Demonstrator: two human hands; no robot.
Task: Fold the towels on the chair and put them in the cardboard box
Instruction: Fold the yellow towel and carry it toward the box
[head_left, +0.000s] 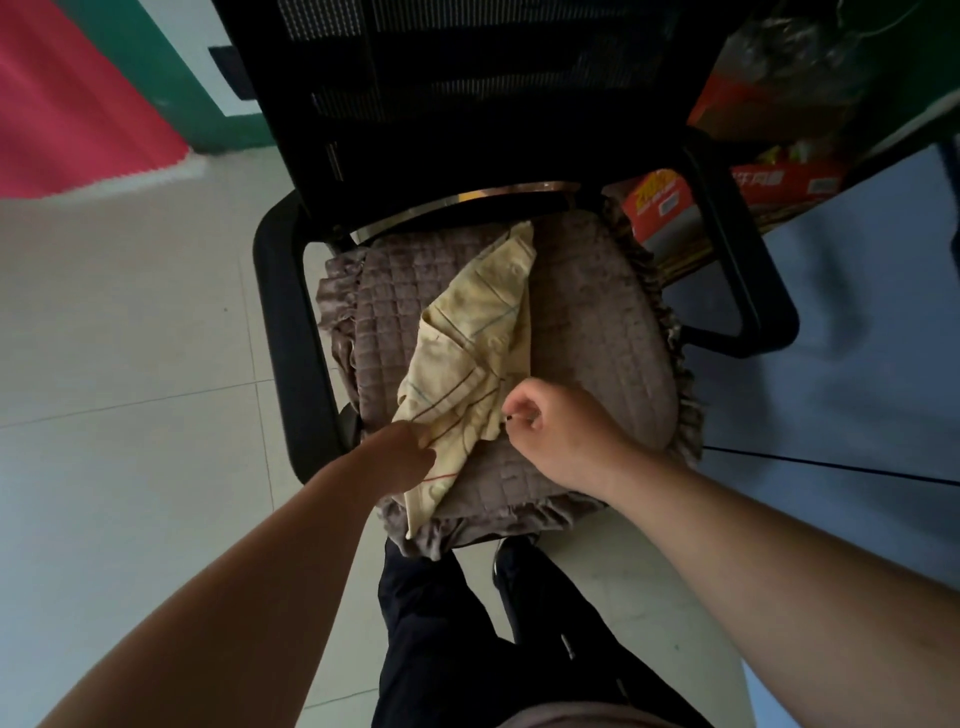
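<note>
Towel (470, 358), pale yellow, striped and crumpled, is lying on the chair (291, 322); left hand (402, 449) is pinching its near edge, right hand (561, 436) is curling beside it, holding nothing.

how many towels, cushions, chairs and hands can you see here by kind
Pale yellow striped cloth towel: 1
Brown quilted seat cushion: 1
Black mesh-backed office chair: 1
Hands: 2, left hand and right hand
Total: 5

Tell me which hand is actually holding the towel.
The left hand grips the yellow towel at its near corner; the right hand is curled beside it, apparently not gripping.
</note>
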